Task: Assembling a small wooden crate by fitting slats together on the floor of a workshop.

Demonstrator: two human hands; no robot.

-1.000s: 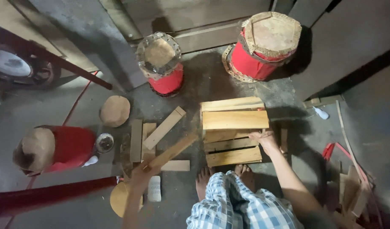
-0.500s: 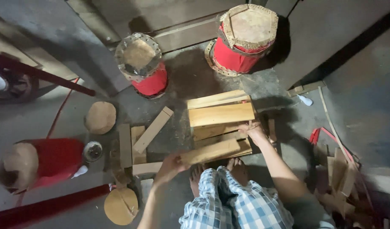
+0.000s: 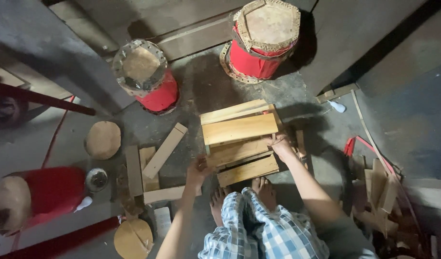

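I squat over a stack of pale wooden planks [image 3: 239,128] on the dark floor. My left hand [image 3: 196,171] grips the left end of a plank [image 3: 237,152] lying across the middle of the stack. My right hand [image 3: 281,146] holds the same plank's right end, against the stack's side. Another plank [image 3: 249,170] lies just in front of it, close to my bare feet [image 3: 263,188]. Wider planks sit behind it on the pile.
Loose planks [image 3: 164,151] lie left of the stack. Red drums stand at the back [image 3: 146,79], back right [image 3: 263,41] and on its side at left [image 3: 35,196]. Round wooden discs [image 3: 103,140], a small metal bowl [image 3: 96,179] and a scrap-wood heap [image 3: 379,189] surround me.
My left hand carried a plank from the loose pieces on the left over to the stack; it now lies across the stack with both hands on its ends.
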